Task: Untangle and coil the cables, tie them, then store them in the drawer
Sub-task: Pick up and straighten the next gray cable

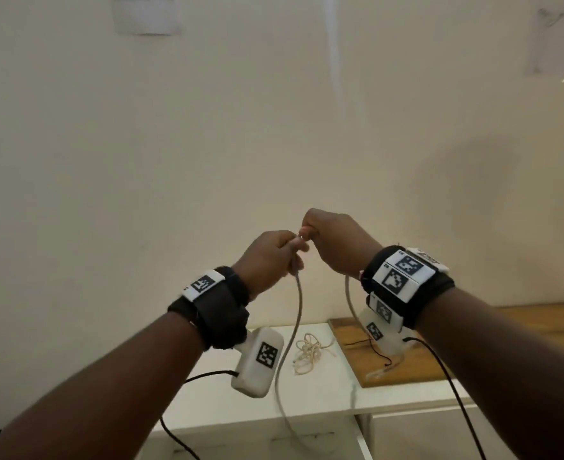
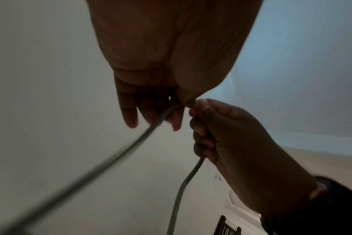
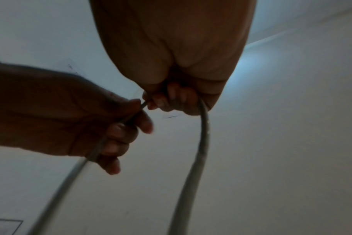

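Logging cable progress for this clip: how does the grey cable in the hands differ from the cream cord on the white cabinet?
The grey cable hangs lifted, gripped by left hand and right hand; the cream cord lies untouched. The grey cable is thicker and runs in one long loop; the cream cord is bunched in a tangle. Neither is tied.

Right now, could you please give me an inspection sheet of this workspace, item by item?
Surface: white cabinet top, with a wooden board lying on its right part.
Job's things: grey cable held up in the air, both runs hanging down in front of the cabinet; no drawer can be made out.
Clutter: tangled cream cord on the cabinet top.
Grippers: left hand and right hand close together, each gripping the grey cable.
Cables: black leads run from the wrist cameras.
Surroundings: plain cream wall with a paper sheet stuck high up.
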A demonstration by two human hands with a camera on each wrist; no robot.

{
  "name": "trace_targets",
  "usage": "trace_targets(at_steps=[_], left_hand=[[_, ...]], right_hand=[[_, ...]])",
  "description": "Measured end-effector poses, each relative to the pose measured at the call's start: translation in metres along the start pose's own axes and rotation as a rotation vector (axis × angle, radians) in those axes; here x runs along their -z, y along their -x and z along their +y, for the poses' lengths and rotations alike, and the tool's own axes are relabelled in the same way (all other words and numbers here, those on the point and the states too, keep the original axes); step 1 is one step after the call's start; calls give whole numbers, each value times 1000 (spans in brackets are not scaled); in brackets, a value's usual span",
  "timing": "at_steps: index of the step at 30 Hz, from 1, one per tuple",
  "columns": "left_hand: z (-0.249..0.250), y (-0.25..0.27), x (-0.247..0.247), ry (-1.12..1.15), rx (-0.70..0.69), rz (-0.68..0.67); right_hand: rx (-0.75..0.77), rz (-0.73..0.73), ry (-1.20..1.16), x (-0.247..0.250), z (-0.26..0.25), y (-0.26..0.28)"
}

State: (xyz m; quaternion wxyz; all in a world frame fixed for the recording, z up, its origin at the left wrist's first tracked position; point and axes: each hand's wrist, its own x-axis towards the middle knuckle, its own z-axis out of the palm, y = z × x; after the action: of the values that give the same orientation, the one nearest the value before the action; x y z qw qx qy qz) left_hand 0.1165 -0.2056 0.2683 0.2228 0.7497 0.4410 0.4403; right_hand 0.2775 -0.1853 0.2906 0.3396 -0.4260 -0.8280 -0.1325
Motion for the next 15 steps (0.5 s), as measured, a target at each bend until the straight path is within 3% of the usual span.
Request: trace_targets(at_steps=[3, 4, 7, 9, 15], left_hand=[[-8, 0, 1, 102, -6, 114], [-9, 1, 4, 10, -47, 158], [-13, 5, 19, -606, -209, 259], [-16, 10, 34, -879, -289, 312], [-27, 16, 99, -995, -261, 430]], right_hand=[[-2, -32, -95, 4, 4, 4], [-5, -67, -115, 3, 6, 6], [-10, -155, -181, 0, 13, 12], [-23, -188, -205, -1, 16, 13], [-15, -215, -88, -5, 21, 15]])
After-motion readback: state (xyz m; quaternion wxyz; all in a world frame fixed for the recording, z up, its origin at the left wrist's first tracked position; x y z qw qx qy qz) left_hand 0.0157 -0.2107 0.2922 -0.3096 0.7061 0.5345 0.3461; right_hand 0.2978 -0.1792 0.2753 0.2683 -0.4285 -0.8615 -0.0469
